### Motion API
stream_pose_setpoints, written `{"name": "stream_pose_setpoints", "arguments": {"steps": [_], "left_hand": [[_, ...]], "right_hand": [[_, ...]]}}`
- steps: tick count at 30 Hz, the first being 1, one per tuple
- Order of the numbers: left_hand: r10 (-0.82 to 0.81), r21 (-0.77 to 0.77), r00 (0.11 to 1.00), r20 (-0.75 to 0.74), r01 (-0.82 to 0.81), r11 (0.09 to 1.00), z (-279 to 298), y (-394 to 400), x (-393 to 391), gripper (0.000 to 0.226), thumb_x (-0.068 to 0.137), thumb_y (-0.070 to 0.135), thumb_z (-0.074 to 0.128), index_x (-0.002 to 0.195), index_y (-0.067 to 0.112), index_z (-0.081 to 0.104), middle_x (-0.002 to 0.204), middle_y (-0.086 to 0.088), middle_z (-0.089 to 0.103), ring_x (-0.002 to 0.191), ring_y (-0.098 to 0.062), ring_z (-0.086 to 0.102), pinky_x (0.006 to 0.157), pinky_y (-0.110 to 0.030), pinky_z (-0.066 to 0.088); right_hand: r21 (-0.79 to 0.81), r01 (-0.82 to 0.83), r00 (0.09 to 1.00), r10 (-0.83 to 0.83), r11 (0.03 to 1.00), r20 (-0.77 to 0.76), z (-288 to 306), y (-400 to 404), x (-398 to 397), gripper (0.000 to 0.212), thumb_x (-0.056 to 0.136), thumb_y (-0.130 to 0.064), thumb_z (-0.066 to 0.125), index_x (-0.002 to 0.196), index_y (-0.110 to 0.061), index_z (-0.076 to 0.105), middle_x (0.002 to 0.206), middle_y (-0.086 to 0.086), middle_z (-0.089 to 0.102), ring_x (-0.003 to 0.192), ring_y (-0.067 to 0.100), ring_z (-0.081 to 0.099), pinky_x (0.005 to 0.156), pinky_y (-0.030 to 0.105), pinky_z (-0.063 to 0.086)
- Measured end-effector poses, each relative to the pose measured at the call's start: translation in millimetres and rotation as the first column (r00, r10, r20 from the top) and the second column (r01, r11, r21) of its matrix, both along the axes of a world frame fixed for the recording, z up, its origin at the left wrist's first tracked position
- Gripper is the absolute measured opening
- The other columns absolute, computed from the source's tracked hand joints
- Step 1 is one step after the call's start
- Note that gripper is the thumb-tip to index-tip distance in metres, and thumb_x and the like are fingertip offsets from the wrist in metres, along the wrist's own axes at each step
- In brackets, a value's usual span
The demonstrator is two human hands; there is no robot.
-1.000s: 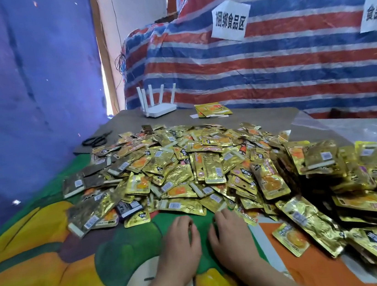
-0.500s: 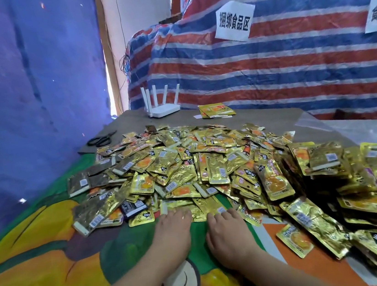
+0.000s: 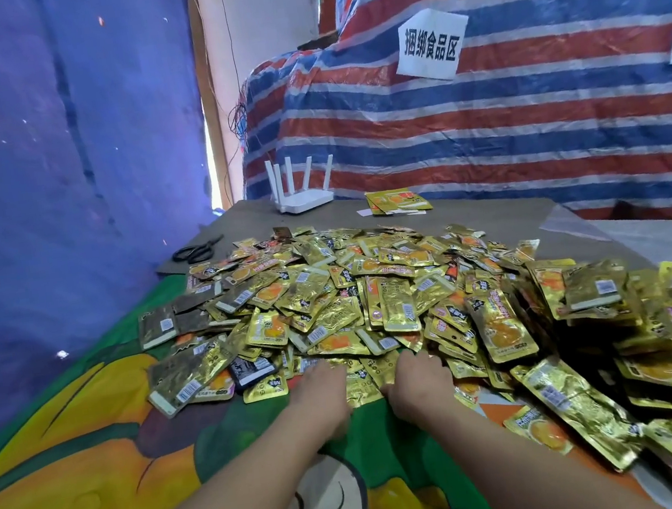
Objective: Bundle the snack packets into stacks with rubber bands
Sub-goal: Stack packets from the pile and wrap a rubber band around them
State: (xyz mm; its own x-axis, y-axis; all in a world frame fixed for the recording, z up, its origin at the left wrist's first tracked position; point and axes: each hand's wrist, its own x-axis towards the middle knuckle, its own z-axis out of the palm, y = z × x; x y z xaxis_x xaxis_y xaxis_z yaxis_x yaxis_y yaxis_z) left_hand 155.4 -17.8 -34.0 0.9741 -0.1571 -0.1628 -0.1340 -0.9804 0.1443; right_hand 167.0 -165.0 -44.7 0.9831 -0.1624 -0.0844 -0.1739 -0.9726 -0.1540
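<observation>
A large heap of gold foil snack packets (image 3: 377, 291) with orange prints covers the middle and right of the table. My left hand (image 3: 321, 395) and my right hand (image 3: 417, 380) lie side by side at the heap's near edge, palms down. Their fingertips reach onto the nearest packets, and one packet (image 3: 360, 383) lies between the two hands. The fingertips are partly hidden among the foil, so whether they pinch anything is unclear. No rubber band is visible.
A colourful cartoon cloth (image 3: 99, 477) covers the near table. Black scissors (image 3: 197, 251) lie at the far left, a white router (image 3: 303, 198) stands at the back, with a small stack of packets (image 3: 397, 200) beside it. Tarpaulins wall the left and back.
Both hands have slid forward across the cloth, from clear of the heap to its near edge, and now touch the closest packets.
</observation>
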Motion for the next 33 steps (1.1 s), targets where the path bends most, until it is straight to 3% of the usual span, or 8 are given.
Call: {"name": "stream_pose_setpoints", "arguments": {"steps": [10,14,18,22,24,27,30,33], "left_hand": [[0.136,0.027,0.984,-0.113,-0.134,0.991,6,-1,10,0.072,0.082,0.05,0.073,0.135,0.012,0.044,0.137,-0.009,0.051,0.125,-0.029,0.05,0.098,-0.037,0.044],[0.176,-0.08,0.975,-0.137,-0.188,0.979,16,-2,16,0.051,0.084,0.014,0.071,0.13,0.009,0.048,0.116,-0.005,0.057,0.095,-0.024,0.058,0.071,-0.029,0.05],[0.119,-0.148,0.993,0.016,-0.115,0.982,44,0,39,0.049,0.082,0.001,0.061,0.127,0.017,0.047,0.109,-0.002,0.056,0.097,-0.024,0.058,0.08,-0.035,0.054],[0.057,-0.086,0.992,0.11,-0.048,0.995,65,0,71,0.031,0.091,0.023,0.063,0.12,0.017,0.056,0.114,-0.002,0.061,0.097,-0.023,0.059,0.081,-0.035,0.054],[0.028,-0.047,0.995,0.097,-0.023,0.999,62,-5,85,0.036,0.094,0.034,0.062,0.123,0.013,0.056,0.117,-0.004,0.06,0.104,-0.025,0.06,0.09,-0.039,0.054],[0.008,-0.015,1.0,0.02,-0.008,1.0,46,-11,97,0.037,0.095,0.033,0.061,0.123,0.01,0.054,0.121,-0.007,0.059,0.108,-0.026,0.059,0.095,-0.041,0.052],[0.011,-0.019,0.998,0.058,-0.01,1.0,31,-17,96,0.026,0.096,0.025,0.061,0.117,0.01,0.056,0.115,-0.007,0.063,0.106,-0.026,0.061,0.097,-0.043,0.05],[-0.044,0.048,0.98,0.194,0.035,0.998,19,-24,84,0.02,0.093,0.011,0.061,0.113,0.012,0.056,0.108,-0.007,0.062,0.096,-0.026,0.056,0.091,-0.043,0.046]], "right_hand": [[0.284,0.003,0.97,0.067,0.959,-0.236,12,6,5,0.05,0.088,-0.008,0.063,0.131,-0.008,0.038,0.102,0.005,0.054,0.1,0.024,0.062,0.086,0.037,0.059],[0.507,0.03,0.994,0.026,0.861,-0.104,32,-3,21,0.043,0.088,-0.013,0.065,0.123,-0.013,0.04,0.099,0.006,0.056,0.082,0.019,0.066,0.06,0.03,0.06],[0.702,0.07,0.992,-0.127,0.709,0.029,68,-21,57,0.04,0.084,0.001,0.061,0.113,-0.016,0.039,0.099,0.013,0.055,0.068,0.025,0.067,0.049,0.038,0.06],[0.695,0.135,0.976,-0.214,0.707,0.028,81,-32,95,0.046,0.086,0.001,0.064,0.124,-0.01,0.04,0.096,0.012,0.057,0.077,0.026,0.069,0.049,0.035,0.059],[0.663,0.166,0.975,-0.221,0.73,-0.002,78,-35,110,0.033,0.086,0.001,0.066,0.112,-0.004,0.047,0.093,0.011,0.059,0.076,0.025,0.068,0.052,0.037,0.061],[0.535,0.142,0.985,-0.173,0.833,0.008,65,-34,125,0.016,0.087,-0.001,0.065,0.091,-0.005,0.05,0.088,0.009,0.059,0.067,0.017,0.062,0.037,0.02,0.048],[0.395,0.085,0.993,-0.112,0.915,0.044,49,-27,133,0.017,0.087,-0.004,0.061,0.09,-0.01,0.046,0.088,0.007,0.06,0.083,0.024,0.066,0.066,0.034,0.061],[0.241,0.083,0.992,-0.104,0.967,0.075,42,-19,132,0.025,0.082,-0.011,0.06,0.104,-0.013,0.049,0.092,0.007,0.062,0.091,0.027,0.064,0.078,0.042,0.06]]}}
